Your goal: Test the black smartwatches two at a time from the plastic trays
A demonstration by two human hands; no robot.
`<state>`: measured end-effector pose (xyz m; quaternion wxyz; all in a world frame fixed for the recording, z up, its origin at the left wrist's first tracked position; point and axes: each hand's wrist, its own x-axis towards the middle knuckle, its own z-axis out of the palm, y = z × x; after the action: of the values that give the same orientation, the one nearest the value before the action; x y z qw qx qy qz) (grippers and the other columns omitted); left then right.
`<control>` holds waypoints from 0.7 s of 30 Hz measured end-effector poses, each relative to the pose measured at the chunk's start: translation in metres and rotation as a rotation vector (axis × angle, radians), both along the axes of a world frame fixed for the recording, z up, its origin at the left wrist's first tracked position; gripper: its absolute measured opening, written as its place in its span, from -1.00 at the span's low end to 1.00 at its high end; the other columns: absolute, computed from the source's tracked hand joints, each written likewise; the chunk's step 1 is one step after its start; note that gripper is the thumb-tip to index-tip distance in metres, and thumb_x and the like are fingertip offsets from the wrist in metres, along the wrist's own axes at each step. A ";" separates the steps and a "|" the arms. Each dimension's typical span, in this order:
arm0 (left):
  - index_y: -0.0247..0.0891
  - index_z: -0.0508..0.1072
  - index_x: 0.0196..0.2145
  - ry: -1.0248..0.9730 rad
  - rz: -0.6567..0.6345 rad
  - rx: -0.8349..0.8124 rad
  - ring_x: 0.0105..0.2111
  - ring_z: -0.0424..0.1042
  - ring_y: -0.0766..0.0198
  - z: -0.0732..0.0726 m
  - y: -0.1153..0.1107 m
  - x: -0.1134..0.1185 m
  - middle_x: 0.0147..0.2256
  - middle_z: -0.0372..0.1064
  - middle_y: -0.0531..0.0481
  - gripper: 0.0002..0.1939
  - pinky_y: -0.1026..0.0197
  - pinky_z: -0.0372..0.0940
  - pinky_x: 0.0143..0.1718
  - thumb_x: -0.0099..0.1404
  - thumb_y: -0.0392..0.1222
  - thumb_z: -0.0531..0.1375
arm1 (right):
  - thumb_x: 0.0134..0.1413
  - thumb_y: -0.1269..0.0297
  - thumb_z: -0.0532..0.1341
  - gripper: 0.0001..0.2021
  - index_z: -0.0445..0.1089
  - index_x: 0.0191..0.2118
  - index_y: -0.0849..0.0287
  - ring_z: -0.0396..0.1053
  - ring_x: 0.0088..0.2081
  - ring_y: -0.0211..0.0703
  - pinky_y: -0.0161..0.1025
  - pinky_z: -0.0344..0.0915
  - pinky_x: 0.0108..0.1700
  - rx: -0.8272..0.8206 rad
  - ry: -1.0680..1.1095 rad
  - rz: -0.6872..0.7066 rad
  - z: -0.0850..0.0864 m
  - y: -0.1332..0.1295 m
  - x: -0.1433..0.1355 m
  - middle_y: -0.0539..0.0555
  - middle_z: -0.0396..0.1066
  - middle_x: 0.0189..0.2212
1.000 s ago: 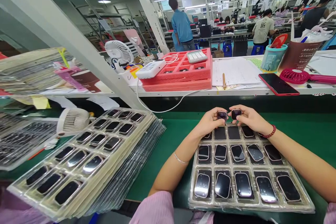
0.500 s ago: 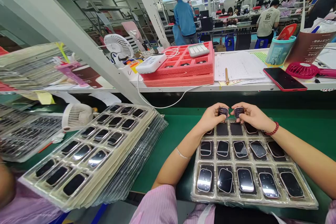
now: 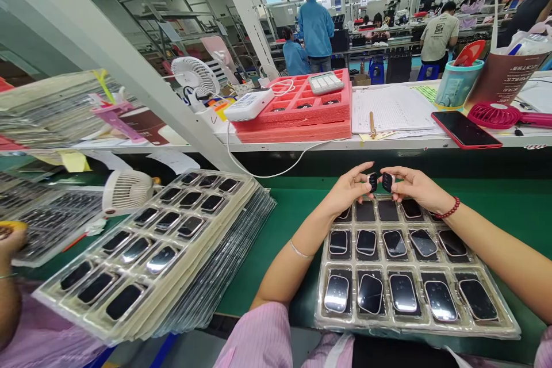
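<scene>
My left hand (image 3: 347, 191) pinches a small dark watch body (image 3: 373, 181) by its edges. In my right hand (image 3: 416, 187) is a second dark watch body (image 3: 387, 181), held the same way. The two pieces are tilted on edge and nearly touch, just above the far row of a clear plastic tray (image 3: 495, 330) on the green belt. The tray holds several watch bodies with glossy black faces; two middle pockets in its far row look empty.
A tilted stack of filled trays (image 3: 150, 253) lies to the left beside a small white fan (image 3: 127, 190). Another person's hand (image 3: 11, 238) shows at the far left edge. Behind the belt a shelf carries red foam trays (image 3: 297, 118), papers and a red phone (image 3: 466, 129).
Both hands have turned their watch bodies from face-up to standing on edge, facing each other. Another person's hand has come into view at the left.
</scene>
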<state>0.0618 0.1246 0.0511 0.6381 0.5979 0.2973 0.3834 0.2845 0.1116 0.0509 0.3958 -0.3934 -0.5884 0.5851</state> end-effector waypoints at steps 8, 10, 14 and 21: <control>-0.23 0.24 0.13 0.036 -0.005 -0.020 -0.48 0.41 0.38 0.005 -0.004 0.000 -0.24 0.34 -0.05 -0.28 0.40 0.13 -0.56 0.07 -0.01 0.37 | -0.07 0.19 0.36 -0.45 0.33 0.08 0.24 0.27 -0.57 -0.44 -0.35 0.28 -0.53 0.041 -0.116 0.007 0.008 -0.003 -0.002 0.22 0.36 -0.02; -0.24 0.24 0.12 0.045 -0.006 -0.022 -0.47 0.41 0.38 0.005 -0.003 0.000 -0.23 0.34 -0.05 -0.29 0.40 0.12 -0.57 0.07 -0.01 0.37 | -0.07 0.19 0.35 -0.44 0.33 0.09 0.25 0.26 -0.58 -0.44 -0.35 0.27 -0.53 0.045 -0.128 0.004 0.008 -0.003 -0.002 0.22 0.37 -0.02; -0.25 0.24 0.10 0.041 -0.018 -0.019 -0.47 0.42 0.38 0.002 -0.001 0.001 -0.23 0.33 -0.04 -0.31 0.40 0.12 -0.58 0.08 -0.02 0.36 | -0.05 0.18 0.34 -0.45 0.33 0.09 0.24 0.27 -0.57 -0.43 -0.36 0.28 -0.53 0.053 -0.133 0.014 0.005 -0.002 -0.001 0.20 0.38 -0.05; -0.26 0.26 0.06 0.034 -0.017 -0.026 -0.46 0.42 0.37 0.000 -0.002 0.000 -0.21 0.34 -0.06 -0.34 0.40 0.11 -0.58 0.07 -0.02 0.37 | -0.02 0.18 0.33 -0.48 0.34 0.08 0.24 0.28 -0.57 -0.43 -0.37 0.30 -0.52 0.077 -0.128 0.028 0.004 -0.002 -0.001 0.17 0.40 -0.09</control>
<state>0.0622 0.1228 0.0515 0.6438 0.5985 0.3079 0.3641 0.2838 0.1099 0.0550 0.3640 -0.4061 -0.6400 0.5414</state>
